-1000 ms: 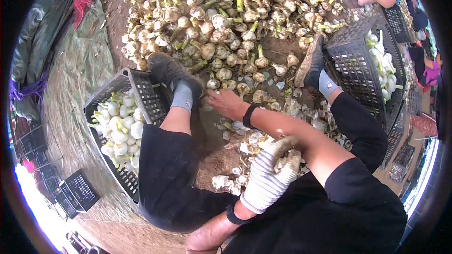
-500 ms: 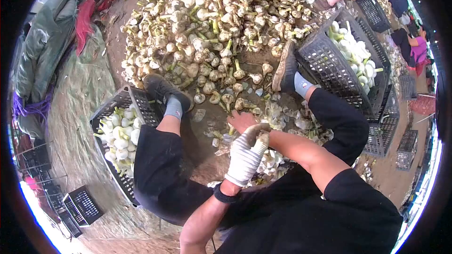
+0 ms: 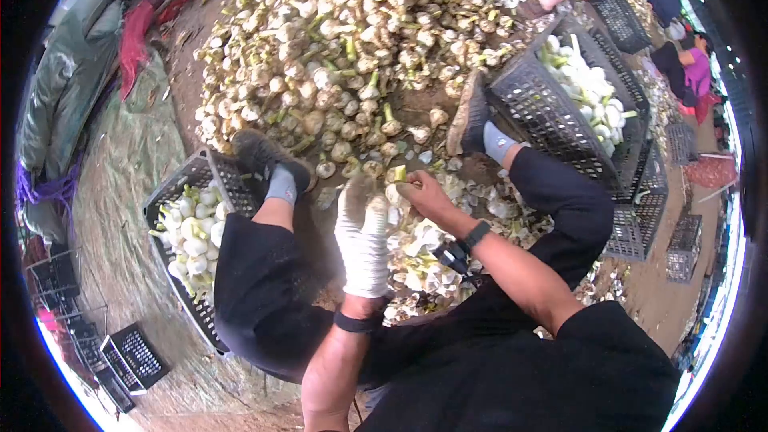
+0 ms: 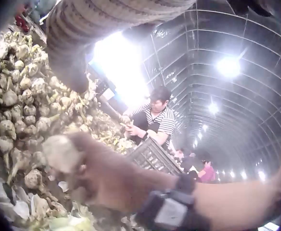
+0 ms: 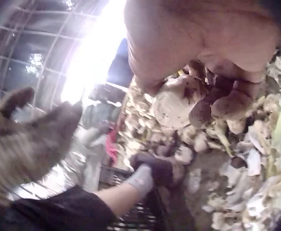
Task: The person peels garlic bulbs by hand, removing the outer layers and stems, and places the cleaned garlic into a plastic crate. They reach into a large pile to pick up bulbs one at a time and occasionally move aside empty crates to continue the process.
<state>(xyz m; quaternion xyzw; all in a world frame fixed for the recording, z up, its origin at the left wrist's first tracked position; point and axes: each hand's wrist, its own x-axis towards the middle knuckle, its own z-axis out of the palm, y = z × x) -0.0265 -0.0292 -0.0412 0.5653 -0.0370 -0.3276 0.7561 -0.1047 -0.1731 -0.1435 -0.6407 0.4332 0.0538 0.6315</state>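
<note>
My bare right hand point(image 3: 432, 197) grips a garlic bulb point(image 5: 175, 102) with a dirty, pale skin. A short cut green stem point(image 3: 397, 174) sticks up beside the thumb in the head view. My left hand point(image 3: 362, 244), in a striped white glove with soiled fingertips, is raised just left of the bulb. Its fingers and thumb are extended and apart, with nothing between them. Seen from the left wrist, the bulb shows blurred at the right hand's fingers. Ahead of both hands spreads a large heap of untrimmed garlic point(image 3: 320, 48).
Beside my left leg stands a black crate point(image 3: 152, 212) of clean white bulbs; another filled crate point(image 3: 528, 112) leans by my right foot. Peeled skins point(image 3: 488, 212) litter the ground between my legs. A person in a striped top point(image 4: 165, 120) sits beyond the heap.
My right hand, earlier reaching down at the near edge of the heap, has come back up with a garlic bulb. The gloved left hand has moved left off the right forearm and its fingers have straightened.
</note>
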